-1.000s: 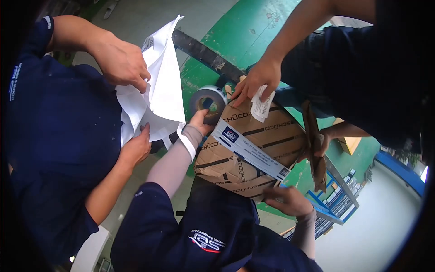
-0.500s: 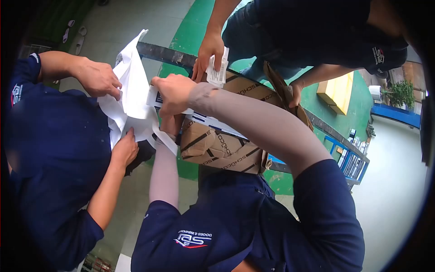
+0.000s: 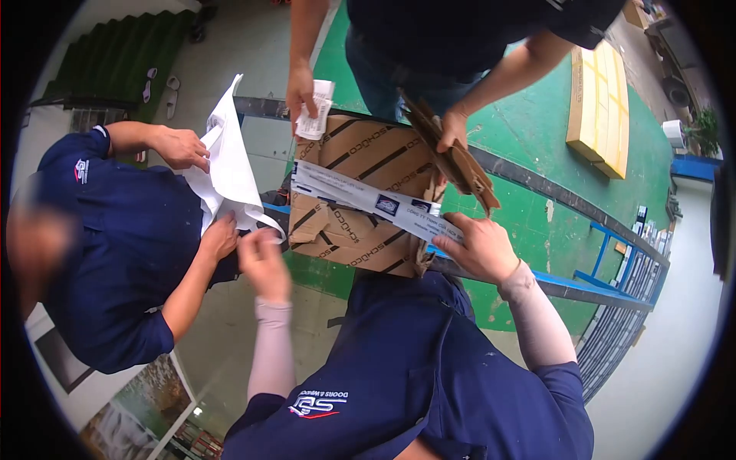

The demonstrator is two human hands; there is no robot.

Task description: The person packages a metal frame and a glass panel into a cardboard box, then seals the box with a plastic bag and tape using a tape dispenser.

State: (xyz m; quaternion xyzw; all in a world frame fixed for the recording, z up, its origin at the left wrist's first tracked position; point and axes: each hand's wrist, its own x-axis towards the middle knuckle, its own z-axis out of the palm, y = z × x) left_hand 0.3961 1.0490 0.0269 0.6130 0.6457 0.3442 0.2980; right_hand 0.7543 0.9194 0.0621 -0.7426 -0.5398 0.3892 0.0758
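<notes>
My right hand point(image 3: 483, 249) is at the near right corner of a brown cardboard box point(image 3: 356, 146), its thumb and fingers closed on the end of a printed white strip point(image 3: 345, 192). The strip lies slantwise across the box top, and blue logos and lettering show on it. My left hand point(image 3: 264, 264) is left of the box, just below a large white sheet point(image 3: 230, 172). Motion blurs its fingers, so I cannot make out whether it holds anything. A co-worker on the left grips that white sheet with both hands.
Across the box, another person holds white printed labels point(image 3: 314, 111) and a folded cardboard flap point(image 3: 452, 157). The box rests on a dark metal frame point(image 3: 537, 184) above a green floor. A long yellow-wrapped package point(image 3: 602, 107) lies at the upper right.
My right hand has moved from the box's left side to its right corner, and the strip now spans the top. My left hand has come nearer my body. The view has shifted.
</notes>
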